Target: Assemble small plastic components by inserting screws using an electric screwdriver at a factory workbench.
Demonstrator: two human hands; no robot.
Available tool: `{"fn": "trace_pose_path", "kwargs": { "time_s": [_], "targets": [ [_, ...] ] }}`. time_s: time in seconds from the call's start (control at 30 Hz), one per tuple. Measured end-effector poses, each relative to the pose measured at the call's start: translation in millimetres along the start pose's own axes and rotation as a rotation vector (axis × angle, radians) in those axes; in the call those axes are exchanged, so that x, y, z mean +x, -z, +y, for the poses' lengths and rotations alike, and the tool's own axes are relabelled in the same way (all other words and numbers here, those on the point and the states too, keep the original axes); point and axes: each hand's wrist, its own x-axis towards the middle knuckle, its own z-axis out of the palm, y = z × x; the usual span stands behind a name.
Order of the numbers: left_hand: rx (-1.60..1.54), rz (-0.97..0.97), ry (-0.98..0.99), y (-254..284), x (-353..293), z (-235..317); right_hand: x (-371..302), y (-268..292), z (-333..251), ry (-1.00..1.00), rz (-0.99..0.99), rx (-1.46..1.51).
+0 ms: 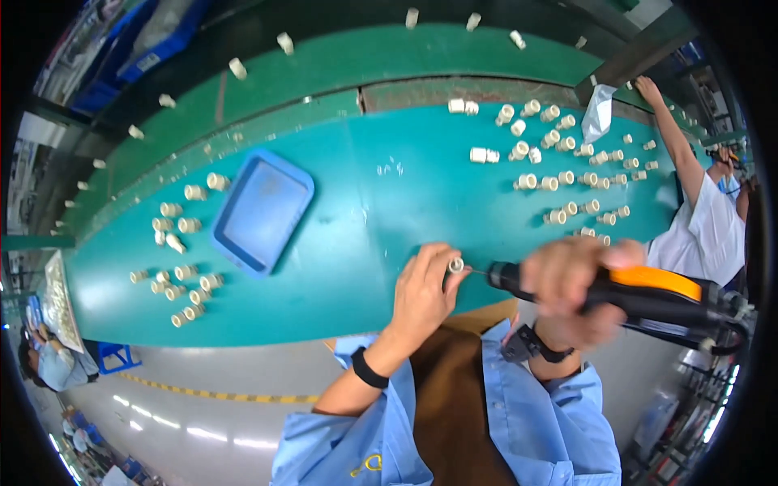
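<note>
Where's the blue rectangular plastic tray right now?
In the head view, the blue rectangular plastic tray lies on the green tabletop, up and left of the person's bare left hand, with cream-coloured cylindrical fittings just to its left.

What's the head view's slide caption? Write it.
Left hand holds a fitting; right hand points a driver toward it.

A green surface (365, 300) carries a shallow blue tray (263, 212) left of centre, with a loose group of cream cylindrical fittings (189, 224) to the tray's left and a larger spread of similar pieces (549, 184) toward its right side.
</note>
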Motion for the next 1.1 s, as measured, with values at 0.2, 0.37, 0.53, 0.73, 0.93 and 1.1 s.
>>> {"fn": "trace_pose_path", "kwargs": {
  "time_s": [0.2, 0.37, 0.53, 0.73, 0.93, 1.1],
  "targets": [
    [-0.288, -0.268, 0.305, 31, 6, 35, 13, 26, -43, 0.159, 0.021, 0.074],
    [-0.230, -0.176, 0.183, 76, 107, 56, -3, 63, -27, -0.014, 0.051, 0.134],
    [0.062, -0.032, 0.240, 63, 297, -25, -9, 86, -24, -0.026, 0.112, 0.128],
    [0.521, -0.013, 0.333, 16, 373, -93, -12, 100, -21, -0.022, 0.207, 0.078],
    [0.604, 0.261, -0.133, -51, 410, -109, -10, 121, -12, -0.015, 0.202, 0.082],
    [0.350, 0.048, 0.193, -66, 423, -97, -5, 123, -12, -0.023, 0.206, 0.069]
  ]
}}
